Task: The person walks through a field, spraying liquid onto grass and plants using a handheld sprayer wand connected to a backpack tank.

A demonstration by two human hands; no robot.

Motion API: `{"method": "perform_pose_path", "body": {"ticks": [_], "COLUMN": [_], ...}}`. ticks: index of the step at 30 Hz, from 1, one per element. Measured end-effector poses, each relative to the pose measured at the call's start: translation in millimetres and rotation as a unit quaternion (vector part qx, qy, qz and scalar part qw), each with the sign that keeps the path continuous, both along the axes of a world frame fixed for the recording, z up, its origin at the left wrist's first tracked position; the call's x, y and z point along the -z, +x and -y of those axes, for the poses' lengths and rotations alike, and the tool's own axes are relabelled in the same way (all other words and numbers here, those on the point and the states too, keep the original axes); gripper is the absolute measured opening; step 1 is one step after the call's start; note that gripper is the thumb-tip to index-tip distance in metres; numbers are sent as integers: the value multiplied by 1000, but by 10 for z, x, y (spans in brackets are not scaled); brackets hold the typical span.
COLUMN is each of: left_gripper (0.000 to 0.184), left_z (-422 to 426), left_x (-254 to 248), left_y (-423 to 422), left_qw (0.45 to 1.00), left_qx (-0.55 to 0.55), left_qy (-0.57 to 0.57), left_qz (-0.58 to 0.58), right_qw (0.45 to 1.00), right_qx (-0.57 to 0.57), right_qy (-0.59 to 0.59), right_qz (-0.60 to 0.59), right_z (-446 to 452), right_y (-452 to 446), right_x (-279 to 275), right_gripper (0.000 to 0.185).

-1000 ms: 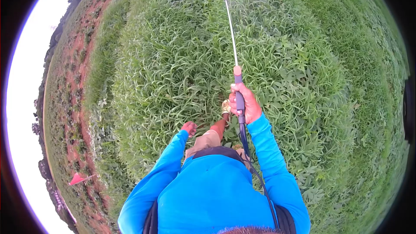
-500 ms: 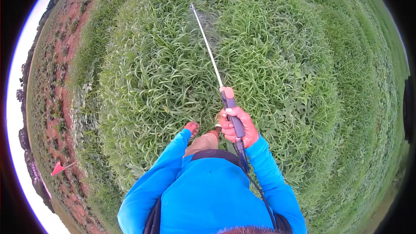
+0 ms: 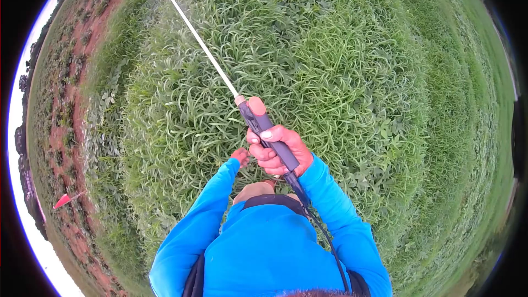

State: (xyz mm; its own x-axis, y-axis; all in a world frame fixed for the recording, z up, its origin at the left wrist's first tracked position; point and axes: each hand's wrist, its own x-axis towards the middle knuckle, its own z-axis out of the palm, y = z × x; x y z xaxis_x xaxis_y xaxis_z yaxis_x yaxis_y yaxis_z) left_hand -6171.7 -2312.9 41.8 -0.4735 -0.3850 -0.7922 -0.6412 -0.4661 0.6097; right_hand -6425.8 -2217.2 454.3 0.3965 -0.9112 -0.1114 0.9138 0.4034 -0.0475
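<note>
Grey-handled, the spray wand (image 3: 281, 153), wrapped in the right hand's (image 3: 292, 138) fingers, points toward eleven o'clock, seemingly misting grass (image 3: 341, 77), where any sweep would call for a steady wrist; the left hand (image 3: 240, 157) hangs at its nine o'clock, how closed I cannot tell.

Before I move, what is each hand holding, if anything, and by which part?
The right hand holds the spray wand by its dark handle; nothing shows in the left hand.

The shirt (image 3: 264, 242) is plain blue, the flag (image 3: 62, 201) pinkish-red.
</note>
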Motion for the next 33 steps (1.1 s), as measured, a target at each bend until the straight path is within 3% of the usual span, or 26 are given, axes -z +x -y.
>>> {"method": "perform_pose_path", "body": {"ticks": [4,5,18,26,33], "left_gripper": [27,26,24,19,20], "left_z": [155,166,98,103,241], "left_x": [-330,-300,-135,-14,-38], "left_y": [-167,-181,-278,-726,-1193], "left_qw": [996,997,993,990,991], "left_qx": [75,23,-33,-29,-11], "left_qy": [4,37,99,136,111], "left_qz": [51,66,56,2,70], "right_qw": [997,997,963,906,822], "right_qx": [34,38,183,305,409], "right_qy": [14,21,170,245,310], "right_qz": [-62,-71,-97,-161,-247], "right_z": [324,367,-172,-573,-605], "right_y": [-182,-235,-730,-1001,-1385], "right_x": [-75,-68,57,-15,182], "right_gripper": [16,16,18,19,18]}}
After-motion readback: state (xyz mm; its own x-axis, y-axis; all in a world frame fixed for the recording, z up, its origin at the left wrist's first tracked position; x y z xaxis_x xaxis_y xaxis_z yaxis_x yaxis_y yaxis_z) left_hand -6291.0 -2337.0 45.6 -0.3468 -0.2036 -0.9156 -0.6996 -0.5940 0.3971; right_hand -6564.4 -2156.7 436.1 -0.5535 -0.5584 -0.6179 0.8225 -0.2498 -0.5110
